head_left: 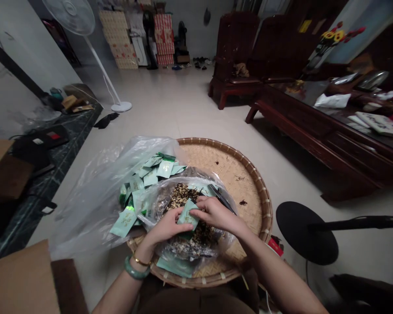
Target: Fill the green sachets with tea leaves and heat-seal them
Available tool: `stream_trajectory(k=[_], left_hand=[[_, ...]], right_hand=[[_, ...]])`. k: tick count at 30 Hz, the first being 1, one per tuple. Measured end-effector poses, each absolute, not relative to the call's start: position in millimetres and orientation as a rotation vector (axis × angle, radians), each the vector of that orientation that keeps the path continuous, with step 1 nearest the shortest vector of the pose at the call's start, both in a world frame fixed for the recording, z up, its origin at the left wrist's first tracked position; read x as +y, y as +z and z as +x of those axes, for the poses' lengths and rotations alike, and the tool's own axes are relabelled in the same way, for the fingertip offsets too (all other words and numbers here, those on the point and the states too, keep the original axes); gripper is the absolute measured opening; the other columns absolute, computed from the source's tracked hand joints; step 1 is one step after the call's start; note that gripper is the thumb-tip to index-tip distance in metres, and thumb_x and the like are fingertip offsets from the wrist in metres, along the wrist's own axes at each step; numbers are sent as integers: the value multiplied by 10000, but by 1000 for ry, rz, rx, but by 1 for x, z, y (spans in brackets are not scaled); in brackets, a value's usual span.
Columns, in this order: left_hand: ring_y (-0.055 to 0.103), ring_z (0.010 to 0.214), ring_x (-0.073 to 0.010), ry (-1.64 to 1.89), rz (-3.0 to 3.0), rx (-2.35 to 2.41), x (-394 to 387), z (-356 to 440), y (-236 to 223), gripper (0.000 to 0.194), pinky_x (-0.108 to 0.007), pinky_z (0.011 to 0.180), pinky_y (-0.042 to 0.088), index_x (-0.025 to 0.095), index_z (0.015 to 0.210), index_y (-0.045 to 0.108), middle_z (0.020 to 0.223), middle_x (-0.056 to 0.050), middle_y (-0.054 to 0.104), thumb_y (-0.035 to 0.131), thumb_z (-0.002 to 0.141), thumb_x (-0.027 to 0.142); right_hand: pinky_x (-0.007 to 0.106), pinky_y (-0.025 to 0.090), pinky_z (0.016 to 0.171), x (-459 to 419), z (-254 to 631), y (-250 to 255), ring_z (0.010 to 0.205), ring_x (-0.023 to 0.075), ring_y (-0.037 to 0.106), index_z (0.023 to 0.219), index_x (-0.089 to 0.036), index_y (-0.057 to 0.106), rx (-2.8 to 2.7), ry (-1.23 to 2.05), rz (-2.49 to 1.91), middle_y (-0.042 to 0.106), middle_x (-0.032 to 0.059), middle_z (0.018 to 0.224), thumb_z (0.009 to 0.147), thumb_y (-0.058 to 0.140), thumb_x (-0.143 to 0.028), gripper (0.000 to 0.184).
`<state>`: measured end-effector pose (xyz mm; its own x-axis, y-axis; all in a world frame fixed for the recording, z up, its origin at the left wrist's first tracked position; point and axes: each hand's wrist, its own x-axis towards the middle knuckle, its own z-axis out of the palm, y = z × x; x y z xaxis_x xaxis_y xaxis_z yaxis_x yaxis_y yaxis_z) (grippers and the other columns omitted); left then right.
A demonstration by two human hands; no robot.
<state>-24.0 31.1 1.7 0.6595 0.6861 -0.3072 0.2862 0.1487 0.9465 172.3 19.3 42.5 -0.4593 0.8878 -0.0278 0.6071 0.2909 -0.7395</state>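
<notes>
Between my hands is a small mint-green packet (pixel 187 216), held over an open clear plastic bag (pixel 160 189). My left hand (pixel 170 226) grips the packet's left side between thumb and fingers. Fingers of my right hand (pixel 212 211) pinch its upper right edge. Inside the bag lies a loose mix of dark shreds and pale bits (pixel 180 196). A dark, long-handled tool (pixel 223 198) rests in the bag just behind my right hand; its working end is hidden. To the left, several more green packets (pixel 150 176) lie heaped in a larger plastic bag (pixel 94 200).
Everything sits on a round woven bamboo tray (pixel 262 183) with a raised rim. A black round stand base (pixel 306 233) is on the floor at right. Cardboard boxes (pixel 22 279) are at left. A wooden table (pixel 330 144) and a white fan (pixel 121 106) stand farther off.
</notes>
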Motion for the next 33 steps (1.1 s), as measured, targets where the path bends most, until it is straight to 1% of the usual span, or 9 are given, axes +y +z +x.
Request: stream_trajectory(k=[3,5,9,13,16,22,26,29,33], left_hand=[[575,726,-156,321,1418,876,32,-24,0,364,-273,717,448,120,982,653,826,-13,671,702,684,322],[585,750,-166,313,1461,884,33,-24,0,337,-279,740,448,122,965,659,846,-14,681,699,687,308],[602,827,-205,316,1590,935,33,-23,3,324,-306,806,449,130,957,675,899,-21,700,707,668,273],[611,916,-237,362,1634,948,30,-21,3,336,-332,863,439,139,986,674,991,-46,710,707,666,236],[613,904,-235,389,1662,973,28,-21,-1,312,-320,833,446,141,979,672,982,-50,712,697,680,225],[586,762,-188,456,1723,1070,30,-21,-8,158,-291,741,458,139,821,669,777,-9,676,681,678,206],[631,878,-215,605,1629,1043,31,-26,-8,221,-345,850,476,138,887,679,900,-55,712,696,674,194],[641,989,-232,720,1608,972,29,-31,-7,285,-386,946,457,152,981,682,1033,-89,716,700,702,203],[655,991,-241,760,1632,991,26,-33,-4,286,-399,943,477,161,993,698,1043,-95,727,697,716,234]], right_hand=[[219,368,550,27,179,39,558,101,478,639,-140,554,-1990,1330,-1341,505,-15,613,980,355,-345,445],[208,369,515,34,185,40,516,97,473,663,-136,566,-1968,1520,-1334,505,-24,566,977,320,-345,450],[177,350,495,46,191,44,515,86,482,754,-118,674,-2193,1619,-1248,536,-53,557,818,556,-218,167],[187,329,508,49,180,46,544,99,493,768,-129,741,-2388,1330,-1334,592,-48,552,682,694,-200,121],[203,326,530,45,170,49,583,113,527,754,-166,754,-2462,1026,-1406,667,-10,635,665,707,-160,101],[230,376,612,34,175,72,714,141,594,774,-225,737,-2423,817,-1375,690,4,809,741,674,-167,91],[249,426,680,24,188,85,748,138,607,828,-197,708,-2216,782,-1427,677,17,840,838,599,-206,110],[266,449,699,13,193,87,790,152,613,910,-204,697,-2215,757,-1460,674,27,894,850,600,-217,115],[276,472,769,0,184,86,891,154,596,1016,-218,668,-2229,700,-1266,634,43,985,880,590,-239,158]])
